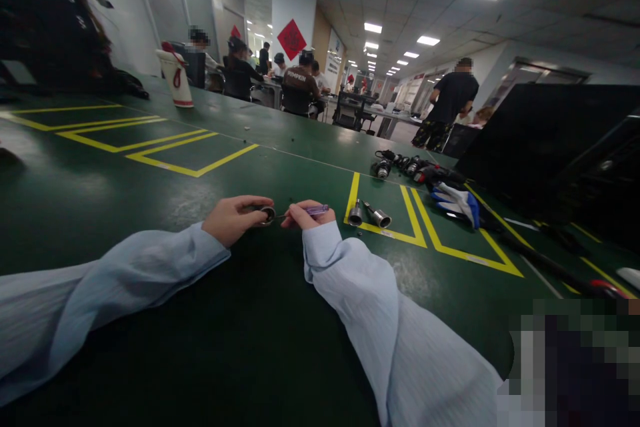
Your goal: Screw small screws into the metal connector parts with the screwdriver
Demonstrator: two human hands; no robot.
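Note:
My left hand (pixel 234 217) rests on the green table (pixel 100 207), fingers closed round a small round metal part (pixel 268 214). My right hand (pixel 303 215) is closed on a thin purple-handled screwdriver (pixel 316 210), whose tip points at the metal part. Both arms wear pale blue sleeves. Just right of my hands, two short metal cylinders (pixel 369 215) lie inside a yellow-taped box.
Farther right lie a blue and white glove (pixel 457 202) and several dark tools (pixel 400 165). A large black case (pixel 550 140) stands at the right. A white cup (pixel 176 77) stands at the far left. Several people sit or stand at tables behind.

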